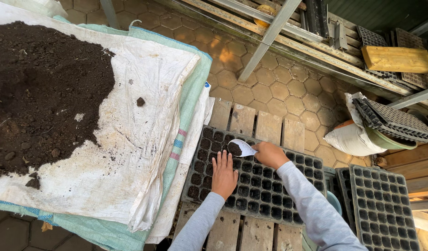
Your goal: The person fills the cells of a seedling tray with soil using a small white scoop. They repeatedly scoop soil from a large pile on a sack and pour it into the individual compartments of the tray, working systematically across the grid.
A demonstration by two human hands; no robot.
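A black seedling tray (270, 197) with many small cells lies on a wooden pallet (256, 124). My left hand (223, 175) rests flat on the tray, fingers spread, near its left part. My right hand (269, 154) grips a white scoop (239, 148) that carries dark soil, held over the tray's far left cells. Some cells at the left end hold soil. A large heap of dark soil (42, 93) lies on white woven sacking (139, 135) to the left.
A second black cell tray (381, 207) sits at the right. Further right at the back are a white sack (349, 139), stacked black trays (393, 121) and a yellow block (397, 59). Metal frame legs (267, 37) stand on the hexagonal paving.
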